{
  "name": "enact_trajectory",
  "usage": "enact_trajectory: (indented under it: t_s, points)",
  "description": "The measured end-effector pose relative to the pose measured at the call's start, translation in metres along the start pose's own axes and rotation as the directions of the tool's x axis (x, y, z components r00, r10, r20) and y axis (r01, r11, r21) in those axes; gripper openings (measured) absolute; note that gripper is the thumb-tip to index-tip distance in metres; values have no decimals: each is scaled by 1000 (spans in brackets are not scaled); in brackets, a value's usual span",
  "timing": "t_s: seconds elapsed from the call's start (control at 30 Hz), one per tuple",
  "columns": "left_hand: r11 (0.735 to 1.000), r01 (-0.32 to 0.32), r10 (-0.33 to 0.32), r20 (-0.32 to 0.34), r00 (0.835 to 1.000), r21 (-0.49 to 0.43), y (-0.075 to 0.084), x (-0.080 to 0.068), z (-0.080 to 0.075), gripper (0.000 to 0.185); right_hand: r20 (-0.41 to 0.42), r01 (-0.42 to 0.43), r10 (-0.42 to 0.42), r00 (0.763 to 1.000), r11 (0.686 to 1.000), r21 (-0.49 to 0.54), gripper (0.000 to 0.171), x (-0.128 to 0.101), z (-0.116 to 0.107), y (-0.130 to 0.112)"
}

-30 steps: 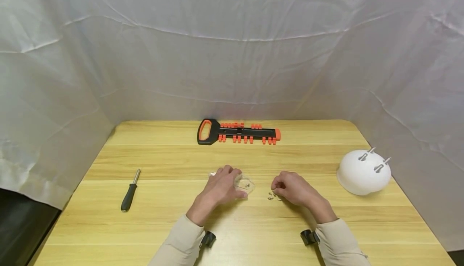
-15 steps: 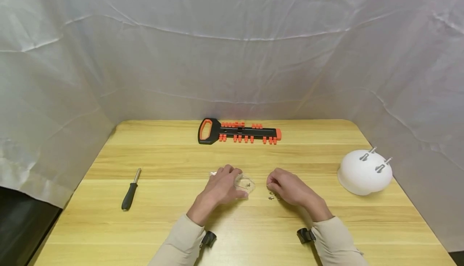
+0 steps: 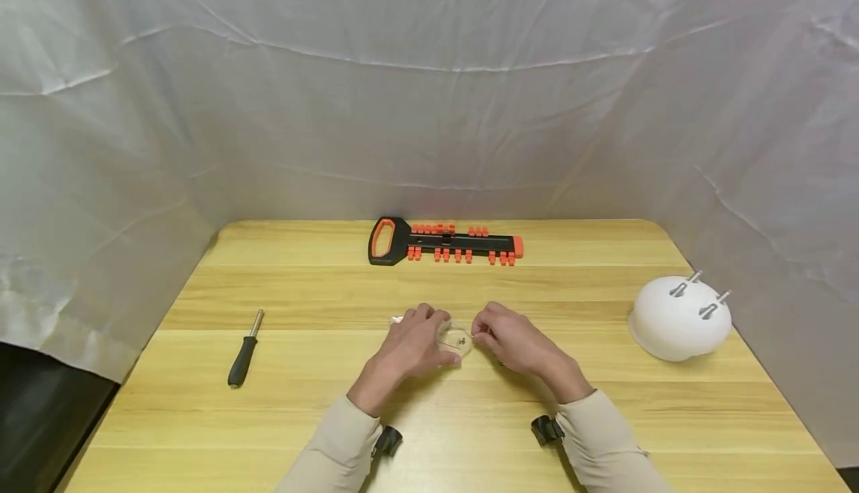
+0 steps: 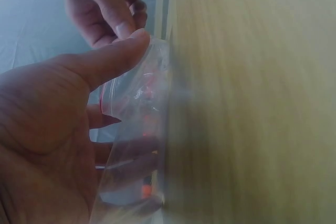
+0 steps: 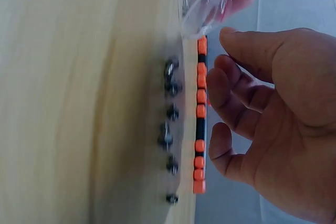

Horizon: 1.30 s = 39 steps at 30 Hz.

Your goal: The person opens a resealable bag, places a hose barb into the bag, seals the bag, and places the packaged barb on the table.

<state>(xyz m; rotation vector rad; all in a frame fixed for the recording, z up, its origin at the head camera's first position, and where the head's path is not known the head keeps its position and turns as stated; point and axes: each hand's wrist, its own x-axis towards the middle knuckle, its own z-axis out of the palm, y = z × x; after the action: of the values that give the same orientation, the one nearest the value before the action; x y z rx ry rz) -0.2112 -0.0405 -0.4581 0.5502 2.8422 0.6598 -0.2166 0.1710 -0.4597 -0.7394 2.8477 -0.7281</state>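
Observation:
My left hand holds a clear plastic zip bag on the table, thumb on one side and fingers on the other. A few small dark metal pieces show inside it in the head view. At the bag's mouth is my right hand, thumb and fingertips drawn together in a pinch. A tiny metal fastener seems to be between them, largely hidden by the fingertips. Several loose metal fasteners lie on the table beside the right hand, mostly covered by it in the head view.
At the back lies a black and orange long-handled rack with orange clips. A black-handled screwdriver rests at the left. A white rounded bowl-like piece with two metal prongs stands at the right. Grey cloth surrounds the table.
My right hand has moved left from the loose fasteners to the mouth of the bag, fingers pinched. My left hand has stayed in place on the bag.

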Motion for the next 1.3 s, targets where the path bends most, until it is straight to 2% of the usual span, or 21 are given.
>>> enact_trajectory:
  t_s: [0.27, 0.47, 0.77, 1.3]
  points:
    - [1000, -8, 8, 17, 1000, 7, 2, 1, 0, 72, 28, 7, -7, 1000, 1000, 3, 6, 6, 9, -8]
    - [1000, -13, 13, 17, 1000, 5, 4, 0, 0, 72, 28, -7, 7, 1000, 1000, 7, 6, 4, 6, -7]
    - [1000, -8, 8, 13, 1000, 1, 3, 0, 0, 72, -19, -69, 69, 997, 997, 24, 4, -7, -11, 9]
    - [999, 19, -19, 19, 1000, -41, 3, -1, -2, 72, -31, -62, 62, 998, 998, -19, 6, -33, -21, 39]
